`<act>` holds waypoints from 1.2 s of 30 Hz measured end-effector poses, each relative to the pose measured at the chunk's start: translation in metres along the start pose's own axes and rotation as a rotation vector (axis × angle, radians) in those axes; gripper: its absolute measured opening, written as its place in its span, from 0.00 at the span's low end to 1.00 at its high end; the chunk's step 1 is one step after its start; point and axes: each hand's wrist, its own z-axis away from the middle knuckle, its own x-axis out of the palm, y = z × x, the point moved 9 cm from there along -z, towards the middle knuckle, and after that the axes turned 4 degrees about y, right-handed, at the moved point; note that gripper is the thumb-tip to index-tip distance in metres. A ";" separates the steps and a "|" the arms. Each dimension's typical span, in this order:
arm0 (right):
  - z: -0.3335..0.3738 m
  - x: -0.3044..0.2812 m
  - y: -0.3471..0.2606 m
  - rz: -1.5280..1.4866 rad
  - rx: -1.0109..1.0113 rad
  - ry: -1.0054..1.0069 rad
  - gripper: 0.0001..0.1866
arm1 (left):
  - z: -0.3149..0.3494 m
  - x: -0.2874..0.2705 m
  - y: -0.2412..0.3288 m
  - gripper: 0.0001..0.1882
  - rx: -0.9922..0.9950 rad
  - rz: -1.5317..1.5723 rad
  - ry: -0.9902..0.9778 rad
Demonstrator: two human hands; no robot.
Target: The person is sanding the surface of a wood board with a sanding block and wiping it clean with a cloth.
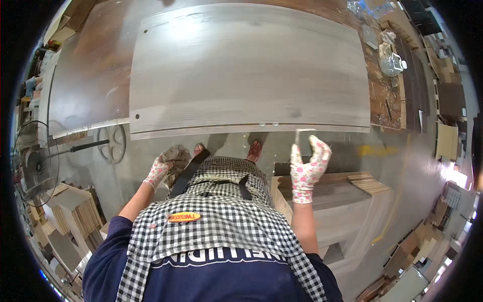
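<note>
A large grey wood-grain panel (246, 70) lies flat in front of me, with a dark groove along its near edge. My left hand (160, 170), in a white glove with pink dots, is closed around a crumpled greyish rag (177, 156) near my waist. My right hand (309, 168), in a matching glove, is raised beside the panel's near edge, right of the middle. Between its fingertips is a thin, pale, bent strip (304, 130), whose kind I cannot make out. Two small pale spots mark the panel near the groove.
The panel rests on a brown worktable (90, 85). A clear plastic jug (391, 64) stands at its right end, with bottles farther back. A standing fan (36, 163) is at left. Stacked boards (75, 214) are behind at left, another stack (332, 201) below my right hand.
</note>
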 end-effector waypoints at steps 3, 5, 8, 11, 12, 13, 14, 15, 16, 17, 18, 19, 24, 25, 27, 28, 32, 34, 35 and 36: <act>0.021 0.032 -0.067 -0.035 -0.066 -0.045 0.28 | -0.003 -0.019 0.005 0.25 0.091 0.229 -0.239; 0.034 0.051 -0.112 -0.015 -0.090 -0.077 0.28 | -0.011 -0.050 -0.006 0.28 0.100 0.303 -0.225; 0.053 0.086 -0.166 -0.068 -0.126 -0.137 0.28 | -0.012 -0.090 -0.024 0.28 0.038 0.369 -0.228; 0.070 0.116 -0.215 -0.136 -0.197 -0.230 0.26 | -0.020 -0.111 -0.047 0.27 0.016 0.452 -0.273; 0.077 0.126 -0.230 -0.155 -0.219 -0.269 0.25 | -0.021 -0.117 -0.053 0.27 0.018 0.464 -0.262; 0.082 0.135 -0.248 -0.189 -0.266 -0.273 0.25 | -0.019 -0.119 -0.051 0.26 0.010 0.432 -0.228; 0.088 0.146 -0.263 -0.189 -0.300 -0.322 0.25 | -0.015 -0.119 -0.048 0.25 0.000 0.401 -0.195; 0.095 0.156 -0.281 -0.201 -0.341 -0.362 0.25 | -0.014 -0.122 -0.046 0.25 0.001 0.241 -0.132; 0.100 0.166 -0.299 -0.216 -0.384 -0.406 0.24 | -0.018 -0.126 -0.057 0.25 -0.002 0.251 -0.123; 0.105 0.174 -0.322 -0.239 -0.450 -0.472 0.24 | -0.025 -0.123 -0.068 0.26 0.029 0.273 -0.159; 0.109 0.182 -0.340 -0.260 -0.514 -0.537 0.23 | -0.031 -0.122 -0.077 0.26 0.062 0.293 -0.197; 0.114 0.190 -0.359 -0.387 -0.579 -0.619 0.22 | -0.031 -0.122 -0.082 0.26 0.011 0.260 -0.191; 0.068 0.157 -0.317 -0.289 -0.441 -0.538 0.23 | -0.030 -0.126 -0.081 0.25 0.078 0.175 -0.133; 0.058 0.149 -0.299 -0.210 -0.453 -0.454 0.22 | -0.034 -0.124 -0.084 0.26 0.101 0.172 -0.158; 0.047 0.142 -0.282 -0.105 -0.476 -0.387 0.21 | -0.051 -0.120 -0.112 0.27 0.076 0.261 -0.190; 0.043 0.142 -0.280 -0.073 -0.490 -0.398 0.21 | -0.053 -0.119 -0.107 0.27 0.075 0.268 -0.191; 0.045 0.164 -0.303 -0.109 -0.575 -0.478 0.22 | -0.052 -0.114 -0.088 0.26 0.106 0.215 -0.147; 0.048 0.175 -0.322 -0.074 -0.619 -0.509 0.22 | -0.055 -0.116 -0.088 0.25 0.128 0.125 -0.098; 0.049 0.180 -0.332 -0.082 -0.649 -0.531 0.22 | -0.055 -0.117 -0.089 0.25 0.123 0.091 -0.083; 0.051 0.183 -0.338 -0.090 -0.678 -0.554 0.22 | -0.054 -0.118 -0.093 0.25 0.119 0.092 -0.079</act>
